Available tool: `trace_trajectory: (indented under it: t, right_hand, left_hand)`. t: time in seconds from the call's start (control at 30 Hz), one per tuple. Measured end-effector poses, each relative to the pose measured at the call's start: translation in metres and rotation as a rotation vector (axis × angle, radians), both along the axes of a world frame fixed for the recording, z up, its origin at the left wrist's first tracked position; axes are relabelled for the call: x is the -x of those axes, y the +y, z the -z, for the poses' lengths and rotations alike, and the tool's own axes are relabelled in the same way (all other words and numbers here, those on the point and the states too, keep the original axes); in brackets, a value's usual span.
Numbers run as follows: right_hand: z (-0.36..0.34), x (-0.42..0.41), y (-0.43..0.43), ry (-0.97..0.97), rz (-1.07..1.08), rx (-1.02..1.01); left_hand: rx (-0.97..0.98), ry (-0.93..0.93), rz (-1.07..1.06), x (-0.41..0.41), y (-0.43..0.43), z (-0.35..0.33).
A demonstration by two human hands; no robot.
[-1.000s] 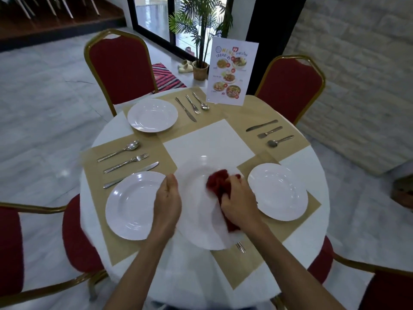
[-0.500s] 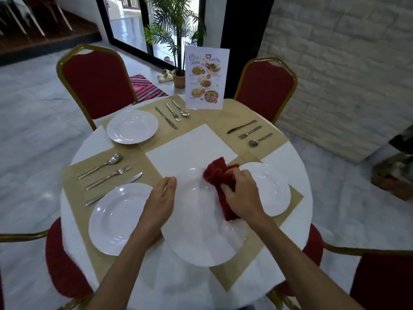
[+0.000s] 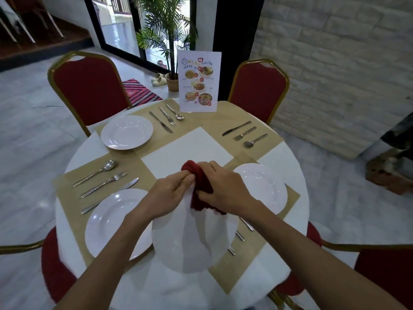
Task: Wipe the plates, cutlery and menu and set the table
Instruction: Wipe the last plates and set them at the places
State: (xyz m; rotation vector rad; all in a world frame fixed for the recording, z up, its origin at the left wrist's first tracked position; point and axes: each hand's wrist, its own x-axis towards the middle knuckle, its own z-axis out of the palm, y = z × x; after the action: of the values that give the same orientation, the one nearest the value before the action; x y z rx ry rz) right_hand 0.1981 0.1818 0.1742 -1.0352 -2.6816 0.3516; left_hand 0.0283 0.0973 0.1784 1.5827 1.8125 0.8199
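Hands: left hand (image 3: 169, 195) pinches round white plate (image 3: 185, 247) at its 12 o'clock rim, right hand (image 3: 223, 189) clutches crumpled red cloth (image 3: 199, 182). Risk: one-point grip slips, plate drops onto worktop (image 3: 190, 146).

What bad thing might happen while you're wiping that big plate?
The left hand grips the raised plate just at its rim, so it might slip onto the cutlery half hidden beneath. Hard rubbing by the right hand with the red cloth might swing it into the nearby plate.
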Motion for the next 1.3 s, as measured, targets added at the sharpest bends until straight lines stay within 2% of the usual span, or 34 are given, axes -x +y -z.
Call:
trace_trajectory:
  t: [0.07,0.13,0.23,0.3,0.37,0.4,0.47,0.57,0.63,0.7,0.8,0.87,0.93,1.0,1.13,1.23,1.3]
  right_hand:
    - [0.009,-0.012,0.007,0.096,0.187,0.132]
    - [0.025,-0.025,0.008,0.288,0.443,0.41]
    - [0.051,-0.021,-0.013,0.822,0.822,0.961]
    - [0.06,-0.003,-0.037,1.069,1.007,1.381]
    - [0.066,0.013,-0.055,1.134,1.044,1.665]
    - [0.067,0.016,-0.057,1.135,1.04,1.706]
    - [0.069,0.011,-0.051,1.113,1.008,1.603]
    - [0.053,-0.016,-0.021,1.007,0.924,1.198]
    - [0.031,-0.034,-0.001,0.803,0.786,0.967]
    - [0.008,-0.046,0.016,0.5,0.63,0.783]
    - [-0.026,-0.044,0.024,0.142,0.331,0.482]
    - [-0.04,-0.032,0.019,0.004,0.143,0.228]
    - [-0.041,-0.023,0.016,-0.068,0.028,0.029]
    - [-0.036,-0.024,0.018,-0.05,0.018,-0.018]
    - [-0.011,-0.032,0.017,0.121,0.118,0.065]
    - [0.009,-0.042,0.012,0.284,0.325,0.26]
    - [0.024,-0.046,0.002,0.54,0.526,0.535]
  left_hand:
    - [-0.066,0.053,-0.015,0.007,0.0,-0.003]
    - [-0.158,0.041,-0.122,0.012,0.0,-0.009]
    - [-0.321,-0.062,-0.373,0.004,0.005,-0.016]
    - [-0.398,-0.137,-0.536,-0.013,0.008,-0.014]
    - [-0.432,-0.266,-0.668,-0.035,0.006,-0.007]
    - [-0.433,-0.35,-0.718,-0.044,0.002,-0.002]
    - [-0.4,-0.512,-0.781,-0.05,-0.009,0.012]
    - [-0.236,-0.774,-0.695,-0.028,-0.022,0.034]
    - [-0.102,-0.913,-0.54,-0.007,-0.024,0.036]
    - [-0.006,-0.948,-0.422,0.006,-0.024,0.025]
    - [0.106,-0.766,-0.271,0.009,-0.021,0.002]
    - [0.166,-0.514,-0.154,0.002,-0.018,-0.007]
    - [0.123,-0.284,-0.092,-0.006,-0.017,-0.007]
    - [-0.002,-0.166,-0.112,-0.01,-0.018,-0.004]
    - [-0.209,-0.055,-0.079,-0.01,-0.017,-0.001]
    - [-0.248,-0.137,-0.174,-0.006,-0.018,-0.005]
    - [-0.268,-0.316,-0.339,-0.003,-0.019,-0.01]
